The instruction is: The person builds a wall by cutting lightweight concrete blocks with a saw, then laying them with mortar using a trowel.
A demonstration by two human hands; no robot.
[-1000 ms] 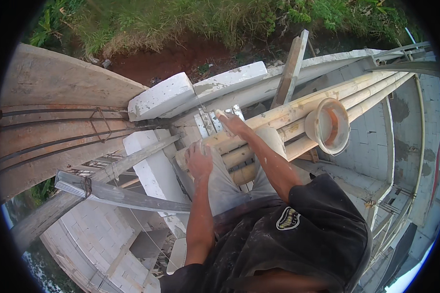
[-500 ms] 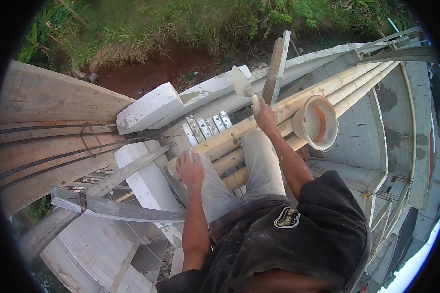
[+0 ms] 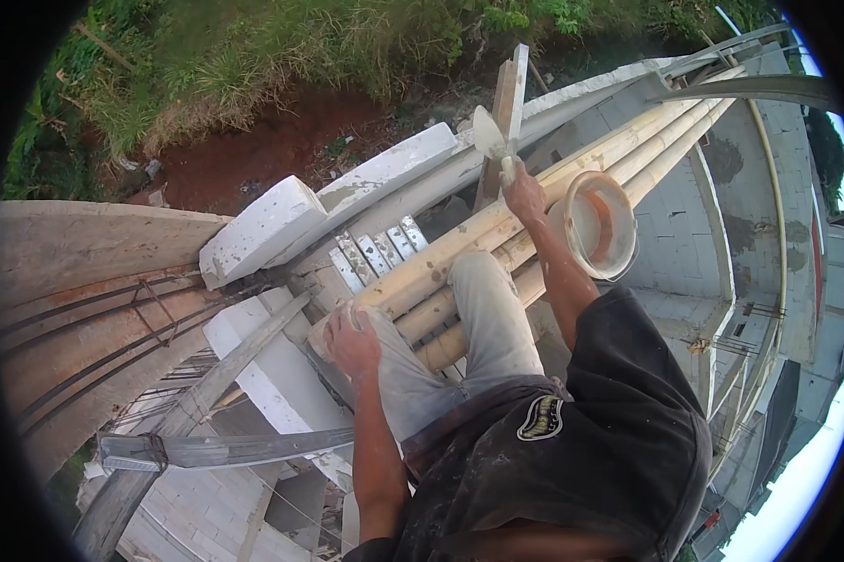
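Observation:
My right hand is wrapped round the handle of a pointed trowel, above the bamboo poles. The blade points away from me, in front of an upright timber. My left hand rests by my knee and the near end of the poles, fingers spread and slightly bent, with nothing seen in it. A plastic bucket stands tilted on the poles beside my right forearm, with an orange-brown patch inside. My legs straddle or rest against the poles; which one I cannot tell.
White blocks line the wall's far edge, beyond which the ground drops to red soil. Metal strips lie beside the poles. At left is a board form with rebar; a timber pole crosses nearby. Block walls lie below.
My right hand has moved the trowel forward and to the right, so its blade now overlaps the upright timber. My left hand stays by the knee. The whole view has turned slightly.

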